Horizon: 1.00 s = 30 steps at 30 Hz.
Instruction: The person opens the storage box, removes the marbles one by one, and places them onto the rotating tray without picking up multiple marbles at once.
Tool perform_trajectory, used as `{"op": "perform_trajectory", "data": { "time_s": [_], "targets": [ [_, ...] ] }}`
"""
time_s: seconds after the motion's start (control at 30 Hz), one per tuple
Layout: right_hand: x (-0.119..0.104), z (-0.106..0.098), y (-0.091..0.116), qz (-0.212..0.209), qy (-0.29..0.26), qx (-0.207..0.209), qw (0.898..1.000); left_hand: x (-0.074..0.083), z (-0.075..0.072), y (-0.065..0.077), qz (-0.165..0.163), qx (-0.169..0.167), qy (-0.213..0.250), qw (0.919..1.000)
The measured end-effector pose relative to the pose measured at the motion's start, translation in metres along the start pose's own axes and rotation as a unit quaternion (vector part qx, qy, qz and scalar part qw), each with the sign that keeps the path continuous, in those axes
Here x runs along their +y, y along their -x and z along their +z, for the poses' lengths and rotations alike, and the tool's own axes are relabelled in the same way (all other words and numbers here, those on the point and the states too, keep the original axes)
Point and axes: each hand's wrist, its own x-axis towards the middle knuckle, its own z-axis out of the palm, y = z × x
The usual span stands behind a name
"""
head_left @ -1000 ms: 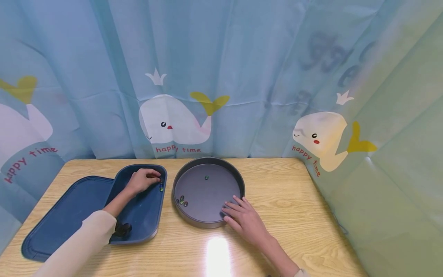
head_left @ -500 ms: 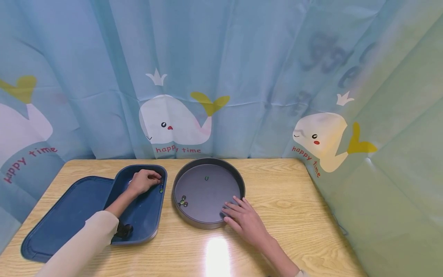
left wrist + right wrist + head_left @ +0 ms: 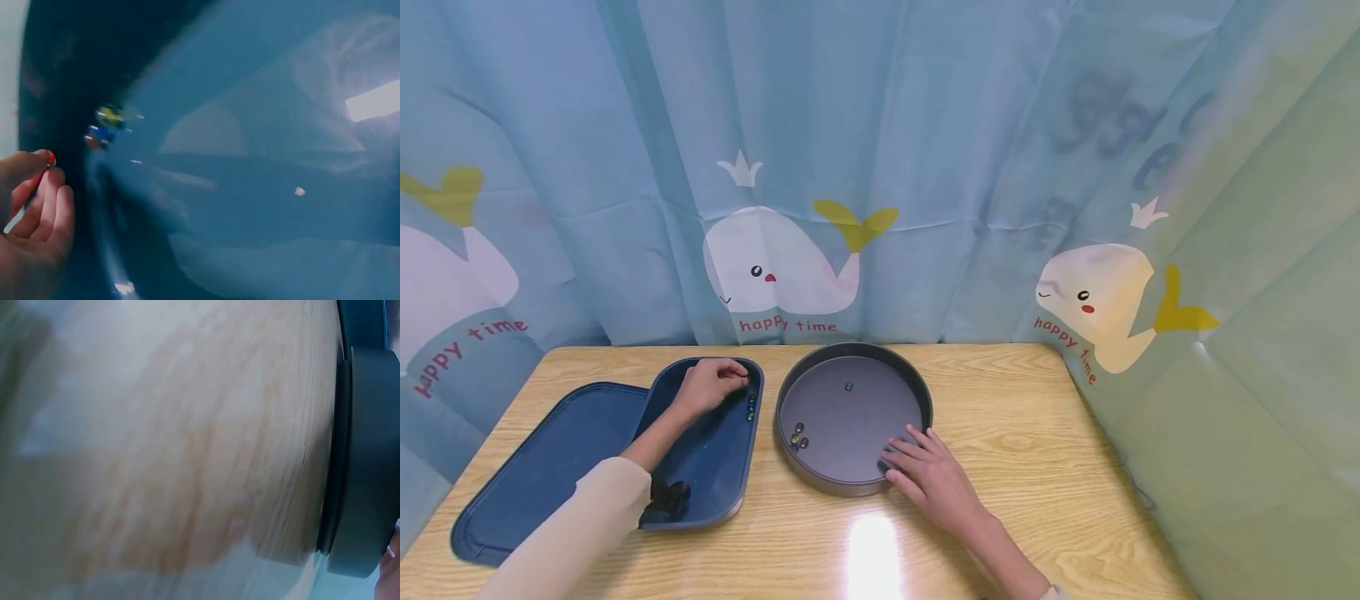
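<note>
In the head view my left hand (image 3: 709, 387) is inside the blue bin (image 3: 711, 492), near its far right corner. Its thumb and fingertips pinch a small glass marble with red in it (image 3: 51, 159), mostly covered by the fingers. Several more marbles (image 3: 751, 408) line the bin's right wall just below the hand. My right hand (image 3: 934, 483) rests with spread fingers on the near right rim of the round dark grey pan (image 3: 831, 481). Inside that pan, a few marbles (image 3: 797, 438) cluster at the left and a lone green marble (image 3: 849, 387) lies toward the back.
A blue lid or shallow tray (image 3: 550, 467) lies left of the bin, partly beneath it. The black wrist camera (image 3: 672, 497) shows over the bin's near end. Behind the wooden table (image 3: 1015, 417) hangs a blue curtain (image 3: 925, 167) with printed whales.
My left hand has lifted slightly away from the bin's right wall, uncovering more of the marbles there. Marbles at the pan's left side have shifted slightly. My right hand stays put.
</note>
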Motion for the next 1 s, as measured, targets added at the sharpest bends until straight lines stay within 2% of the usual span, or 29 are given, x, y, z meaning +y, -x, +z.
{"op": "perform_trajectory", "data": {
  "time_s": [0.3, 0.57, 0.73, 1.0],
  "targets": [
    [0.0, 0.0, 0.0, 0.001, 0.003, -0.004, 1.0, 0.032, -0.021, 0.011, -0.008, 0.027, 0.035, 0.999],
    [0.0, -0.001, 0.0, -0.002, 0.001, 0.0, 1.0, 0.064, -0.033, 0.018, 0.02, 0.022, 0.089, 0.9955],
    [0.0, -0.001, 0.0, -0.006, -0.003, 0.004, 1.0, 0.084, -0.028, 0.019, 0.039, -0.002, 0.118, 0.9922],
    [-0.001, -0.001, 0.0, -0.007, -0.003, 0.001, 1.0, 0.095, -0.006, 0.013, 0.055, -0.023, 0.13, 0.9898]
  ]
}}
